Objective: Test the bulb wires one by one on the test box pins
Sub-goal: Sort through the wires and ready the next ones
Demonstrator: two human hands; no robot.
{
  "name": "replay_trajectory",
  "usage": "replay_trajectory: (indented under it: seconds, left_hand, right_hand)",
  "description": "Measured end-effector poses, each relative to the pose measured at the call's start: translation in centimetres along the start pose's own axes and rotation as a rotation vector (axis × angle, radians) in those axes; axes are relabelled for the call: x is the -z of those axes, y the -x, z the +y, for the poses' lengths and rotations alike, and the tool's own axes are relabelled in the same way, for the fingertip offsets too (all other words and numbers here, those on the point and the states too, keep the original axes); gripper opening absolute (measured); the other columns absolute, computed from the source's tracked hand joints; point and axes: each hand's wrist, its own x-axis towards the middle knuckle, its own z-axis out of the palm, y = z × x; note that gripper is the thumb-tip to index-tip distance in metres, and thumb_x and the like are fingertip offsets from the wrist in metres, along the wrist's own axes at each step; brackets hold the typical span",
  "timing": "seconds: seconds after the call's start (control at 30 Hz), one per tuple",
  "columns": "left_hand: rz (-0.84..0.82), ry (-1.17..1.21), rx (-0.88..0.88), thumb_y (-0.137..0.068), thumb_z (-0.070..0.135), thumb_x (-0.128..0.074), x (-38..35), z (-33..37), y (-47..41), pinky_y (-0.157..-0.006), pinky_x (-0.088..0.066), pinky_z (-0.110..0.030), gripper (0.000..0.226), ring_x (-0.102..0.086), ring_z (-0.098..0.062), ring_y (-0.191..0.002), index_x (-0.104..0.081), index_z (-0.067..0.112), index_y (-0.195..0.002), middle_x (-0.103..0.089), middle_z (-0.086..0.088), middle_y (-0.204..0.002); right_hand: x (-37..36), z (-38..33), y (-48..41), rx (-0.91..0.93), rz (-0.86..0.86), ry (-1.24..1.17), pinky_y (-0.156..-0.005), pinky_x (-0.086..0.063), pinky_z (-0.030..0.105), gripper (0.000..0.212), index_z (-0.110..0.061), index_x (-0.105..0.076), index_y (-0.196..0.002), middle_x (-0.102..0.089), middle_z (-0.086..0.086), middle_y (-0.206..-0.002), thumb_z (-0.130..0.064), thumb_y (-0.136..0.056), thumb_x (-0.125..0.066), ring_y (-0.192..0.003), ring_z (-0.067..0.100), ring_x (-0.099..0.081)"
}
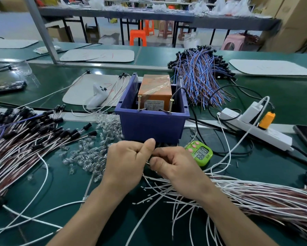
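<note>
The right hand [174,166] is curled, thumb and forefinger pinching the end of a thin white wire [147,163] low over the green bench [282,96]. The left hand [126,162] is right against it, fingers folded in and thumb pressed up beside the right forefinger. Its grip faces away from me, so I cannot tell what it holds, if anything. The two hands meet just in front of the blue bin [152,125], below its near wall.

From under the right wrist a bundle of white wires [255,194] fans off to the right, apparently the untested stock. The test box [155,93], orange and taped, sits inside the bin. Its pins [170,105] (two long screws, by the look of them) stand upright at the bin's near rim, above the hands and untouched.

I judge this to be the picking and readying step: one wire is being singled out, with no contact made yet. The next move would be to lift the bared leads and lay one on each pin without bridging the two.

Loose clear bulbs [88,153] litter the bench to the left, beside a heap of black-capped wires [24,135]. A green timer [199,153] sits just right of the hands.
</note>
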Motion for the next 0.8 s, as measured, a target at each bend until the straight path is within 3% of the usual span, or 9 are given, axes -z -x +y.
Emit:
replay_trajectory:
  seconds: [0.1, 0.23, 0.3, 0.43, 0.6, 0.7, 0.8]
  left_hand:
    - [0.028, -0.207, -0.244, -0.095, 0.042, -0.058, 0.7, 0.0, 0.1, -0.051, -0.026, -0.018, 0.057, -0.040, -0.014, -0.051, -0.052, 0.012, -0.047, -0.035, 0.008, -0.044]
    - [-0.074, 0.153, 0.148, -0.090, 0.050, -0.062, -0.1, -0.1, 0.0, -0.042, -0.022, -0.018, 0.061, -0.024, -0.006, -0.041, -0.040, 0.016, -0.043, -0.027, 0.012, -0.041]
    - [-0.115, 0.239, 0.245, -0.088, 0.051, -0.061, -0.5, -0.3, -0.1, -0.043, -0.023, -0.021, 0.064, -0.024, -0.009, -0.042, -0.036, 0.016, -0.042, -0.029, 0.011, -0.043]
    - [-0.159, 0.219, 0.193, -0.084, 0.056, -0.062, -0.2, -0.5, -0.5, -0.041, -0.021, -0.020, 0.063, -0.022, -0.009, -0.039, -0.042, 0.019, -0.038, -0.028, 0.011, -0.040]
    - [-0.082, -0.055, 0.041, -0.088, 0.043, -0.063, 0.2, -0.5, -0.3, -0.041, -0.018, -0.016, 0.055, -0.021, -0.008, -0.039, -0.041, 0.014, -0.046, -0.021, 0.009, -0.040]
    - [-0.120, 0.046, 0.174, -0.086, 0.048, -0.061, 0.1, -0.7, -0.5, -0.040, -0.022, -0.020, 0.060, -0.022, -0.007, -0.038, -0.040, 0.015, -0.041, -0.025, 0.011, -0.039]
    - [-0.213, 0.243, 0.342, -0.084, 0.051, -0.060, -0.3, -0.7, -0.8, -0.043, -0.020, -0.023, 0.061, -0.023, -0.013, -0.039, -0.037, 0.017, -0.039, -0.031, 0.005, -0.041]
  right_hand:
    - [-0.2, -0.1, 0.0, -0.011, -0.040, 0.025, -0.063, -0.040, 0.026, 0.018, -0.020, -0.073, -0.098, -0.060, -0.014, -0.070, -0.030, -0.100, -0.058, -0.063, 0.001, -0.048]
    - [0.0, -0.4, 0.2, 0.003, -0.020, -0.024, -0.055, -0.033, 0.028, 0.025, -0.011, -0.065, -0.084, -0.047, -0.009, -0.061, -0.029, -0.099, -0.057, -0.056, 0.009, -0.039]
    - [0.1, -0.4, 0.3, 0.009, -0.009, -0.032, -0.053, -0.032, 0.025, 0.028, -0.010, -0.062, -0.077, -0.045, -0.007, -0.058, -0.027, -0.099, -0.058, -0.054, 0.010, -0.037]
    - [0.1, -0.2, 0.3, 0.012, 0.011, 0.021, -0.053, -0.034, 0.021, 0.027, -0.014, -0.063, -0.076, -0.048, -0.011, -0.058, -0.026, -0.100, -0.059, -0.054, 0.006, -0.040]
    - [-0.4, -0.3, 0.4, -0.009, 0.037, 0.196, -0.074, -0.055, 0.037, 0.016, -0.027, -0.074, -0.102, -0.073, -0.012, -0.085, -0.031, -0.100, -0.058, -0.080, 0.008, -0.066]
    - [-0.3, -0.6, 0.3, 0.014, 0.048, 0.186, -0.063, -0.049, 0.041, 0.020, -0.021, -0.068, -0.084, -0.064, -0.007, -0.070, -0.030, -0.099, -0.058, -0.066, 0.011, -0.055]
    - [-0.1, -0.8, 0.3, 0.034, 0.073, 0.145, -0.055, -0.033, 0.024, 0.032, -0.022, -0.057, -0.067, -0.046, -0.010, -0.056, -0.025, -0.099, -0.061, -0.055, 0.006, -0.039]
